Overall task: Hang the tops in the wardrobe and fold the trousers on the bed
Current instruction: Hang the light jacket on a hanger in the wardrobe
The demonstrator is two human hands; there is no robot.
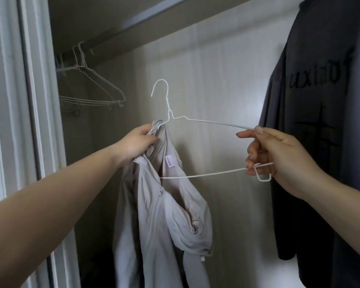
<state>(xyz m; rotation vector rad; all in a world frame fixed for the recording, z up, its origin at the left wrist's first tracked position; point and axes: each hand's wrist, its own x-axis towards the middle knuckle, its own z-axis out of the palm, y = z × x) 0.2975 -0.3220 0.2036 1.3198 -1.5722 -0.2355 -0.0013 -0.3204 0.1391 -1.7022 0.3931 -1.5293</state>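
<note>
Both hands grip: left (pixel 136 140) beige top (pixel 154 204), right (pixel 279 154) hanger (pixel 206 121), dark shirt (pixel 320 121) seemingly behind.

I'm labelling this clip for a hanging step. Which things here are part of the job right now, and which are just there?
In use:
- white wire hanger, pinched at its right end by the right hand
- pale grey zip top, gripped at the collar by the left hand, one shoulder on the hanger

Just there:
- empty wire hangers on the rail
- dark printed top, already hanging

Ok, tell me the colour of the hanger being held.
White wire hanger, seen in the head view.
</note>
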